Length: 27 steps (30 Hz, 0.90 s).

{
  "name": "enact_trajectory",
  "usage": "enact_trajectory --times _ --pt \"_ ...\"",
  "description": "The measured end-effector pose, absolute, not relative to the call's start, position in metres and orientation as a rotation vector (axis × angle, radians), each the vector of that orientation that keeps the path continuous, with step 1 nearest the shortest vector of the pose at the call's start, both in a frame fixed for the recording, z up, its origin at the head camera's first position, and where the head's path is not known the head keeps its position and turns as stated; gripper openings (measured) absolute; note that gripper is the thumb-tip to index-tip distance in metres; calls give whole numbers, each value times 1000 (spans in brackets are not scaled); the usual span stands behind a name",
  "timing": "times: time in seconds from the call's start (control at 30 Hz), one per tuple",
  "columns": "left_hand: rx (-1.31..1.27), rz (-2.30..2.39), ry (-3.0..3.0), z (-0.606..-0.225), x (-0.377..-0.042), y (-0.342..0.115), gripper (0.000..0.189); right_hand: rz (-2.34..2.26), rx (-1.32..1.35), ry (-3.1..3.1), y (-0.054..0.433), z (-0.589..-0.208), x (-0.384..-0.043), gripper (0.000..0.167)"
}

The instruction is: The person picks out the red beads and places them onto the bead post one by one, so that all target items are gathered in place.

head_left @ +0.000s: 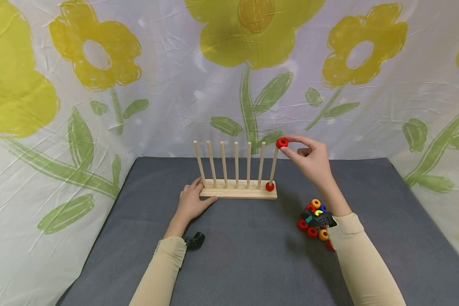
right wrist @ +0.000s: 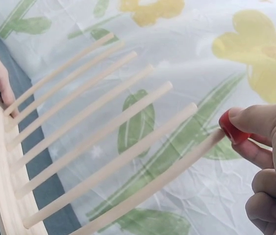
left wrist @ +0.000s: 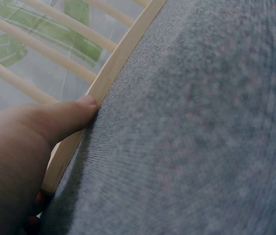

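A wooden peg rack (head_left: pixel 238 193) with several upright pegs stands on the cloth. My left hand (head_left: pixel 191 203) grips its left end, the thumb (left wrist: pixel 74 115) along the front edge and the other fingers around the end, partly hidden. Between thumb and forefinger, my right hand (head_left: pixel 310 158) pinches a red ring bead (head_left: pixel 281 143) at the top of the rightmost peg (head_left: pixel 273 165). In the right wrist view, that red bead (right wrist: pixel 232 128) meets the peg's tip; how far it is over the tip I cannot tell. Another red bead (head_left: pixel 270 186) sits at the foot of the same peg.
Loose beads, red (head_left: pixel 302 225), orange (head_left: pixel 315 203), yellow and blue, lie under the right forearm, which partly hides them. Dark straps (head_left: pixel 194 241) are on both wrists. Behind the dark cloth (head_left: pixel 237 259) hangs a flower-printed sheet (head_left: pixel 168 85).
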State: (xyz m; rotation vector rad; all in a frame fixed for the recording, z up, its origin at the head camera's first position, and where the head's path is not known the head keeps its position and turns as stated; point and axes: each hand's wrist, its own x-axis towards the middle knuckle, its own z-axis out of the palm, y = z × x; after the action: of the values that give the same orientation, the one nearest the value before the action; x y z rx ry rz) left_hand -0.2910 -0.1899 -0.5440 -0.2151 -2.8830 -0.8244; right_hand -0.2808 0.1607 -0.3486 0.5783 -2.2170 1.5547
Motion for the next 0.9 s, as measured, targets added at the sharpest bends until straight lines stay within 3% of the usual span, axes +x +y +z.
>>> enact_trajectory --times 0.9 --pt "-203 -829 -2890 -543 -291 -190 82 1543 620 -2204 155 -352 -292 30"
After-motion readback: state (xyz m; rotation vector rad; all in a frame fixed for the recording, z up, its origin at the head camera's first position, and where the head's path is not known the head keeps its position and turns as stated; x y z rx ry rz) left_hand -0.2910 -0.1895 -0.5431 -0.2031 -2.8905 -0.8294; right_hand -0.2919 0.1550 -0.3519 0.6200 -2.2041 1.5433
